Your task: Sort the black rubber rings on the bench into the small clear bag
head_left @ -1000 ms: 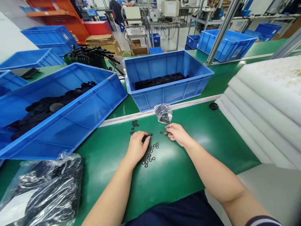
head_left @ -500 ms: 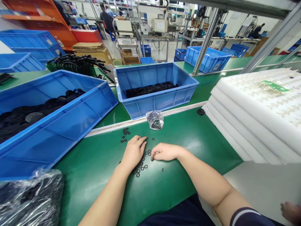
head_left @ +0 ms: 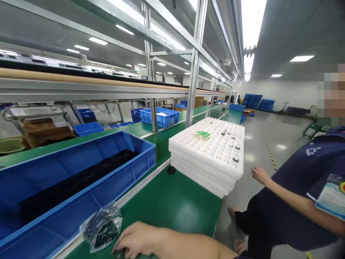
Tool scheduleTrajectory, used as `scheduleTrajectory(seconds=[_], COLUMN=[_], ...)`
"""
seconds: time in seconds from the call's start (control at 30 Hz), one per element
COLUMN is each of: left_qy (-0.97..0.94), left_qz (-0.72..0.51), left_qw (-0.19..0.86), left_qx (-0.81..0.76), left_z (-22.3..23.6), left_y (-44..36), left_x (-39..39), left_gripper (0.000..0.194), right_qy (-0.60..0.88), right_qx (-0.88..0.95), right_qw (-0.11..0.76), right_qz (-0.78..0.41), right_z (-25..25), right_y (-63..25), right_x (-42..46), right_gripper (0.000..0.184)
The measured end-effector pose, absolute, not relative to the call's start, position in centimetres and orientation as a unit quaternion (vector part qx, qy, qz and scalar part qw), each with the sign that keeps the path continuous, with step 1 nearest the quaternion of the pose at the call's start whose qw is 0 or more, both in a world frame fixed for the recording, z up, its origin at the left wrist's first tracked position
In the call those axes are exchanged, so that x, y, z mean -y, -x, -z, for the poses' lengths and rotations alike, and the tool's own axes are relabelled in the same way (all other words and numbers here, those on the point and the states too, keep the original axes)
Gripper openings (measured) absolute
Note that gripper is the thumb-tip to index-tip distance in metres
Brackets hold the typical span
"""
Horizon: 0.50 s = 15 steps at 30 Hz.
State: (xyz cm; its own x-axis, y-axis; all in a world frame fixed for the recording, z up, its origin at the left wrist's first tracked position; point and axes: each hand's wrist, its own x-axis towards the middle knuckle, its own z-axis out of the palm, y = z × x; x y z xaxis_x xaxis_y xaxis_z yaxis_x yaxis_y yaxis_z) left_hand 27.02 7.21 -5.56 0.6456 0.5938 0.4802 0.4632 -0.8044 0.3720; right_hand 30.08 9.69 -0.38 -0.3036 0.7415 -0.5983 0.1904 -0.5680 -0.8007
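Your right hand (head_left: 136, 239) lies at the bottom of the view, on the near part of the green surface (head_left: 172, 216), palm down with the fingers loosely spread. Nothing shows in its hold, though the frame cuts off the underside of the fingers, so a small piece there could go unseen. Your left hand is out of view, so its state cannot be told.

Just beside your right hand, at the left edge of the surface, sits a clear plastic bag (head_left: 102, 227) plump with small black rings (head_left: 104, 230); that lot looks untouched. Past it, along the same edge, runs a long blue bin (head_left: 107, 183) with a dark heap of parts (head_left: 78, 176) on its floor, so plenty appears left there.

Toward the far end of the surface stands a stack of white foam trays (head_left: 205, 169), with a green packet (head_left: 202, 135) on top. Dark pieces (head_left: 236, 159) sit in some cells of the top tray, mostly along its right side, while most cells are bare: a small share looks done, with much left. A single black disc (head_left: 171, 169) lies at the foot of the stack. To your right, a co-worker (head_left: 291, 194) in a navy shirt and badge stands on the floor, one hand (head_left: 258, 175) near the stack but not touching it.
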Motion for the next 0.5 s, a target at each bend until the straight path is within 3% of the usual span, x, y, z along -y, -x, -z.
scheduleTrajectory(seconds=[0.13,0.23,0.4,0.5], left_qy=[-0.888,-0.877,-0.825,-0.828], left_qz=[-0.287,-0.264,-0.289,-0.298], left_qw=[0.117,0.136,0.141,0.127], left_qx=[-0.339,-0.377,-0.464,-0.457], left_z=[6.7,5.2,4.0,3.2], left_y=[-20.3,-16.3,-14.2,-14.2], left_x=[2.1,8.1,9.2,9.3], left_gripper=[0.030,0.020,0.017,0.021], right_qy=[0.566,0.539,0.505,0.515], right_qx=[0.492,0.510,0.530,0.590], right_qw=[0.247,0.263,0.258,0.276], right_qz=[-0.614,-0.617,-0.630,-0.557], right_z=[-1.1,0.6,3.1,3.1], right_y=[-30.8,-30.7,-30.5,-30.8], right_x=[-9.2,-9.8,-10.4,-10.2], right_gripper=[0.016,0.015,0.010,0.009])
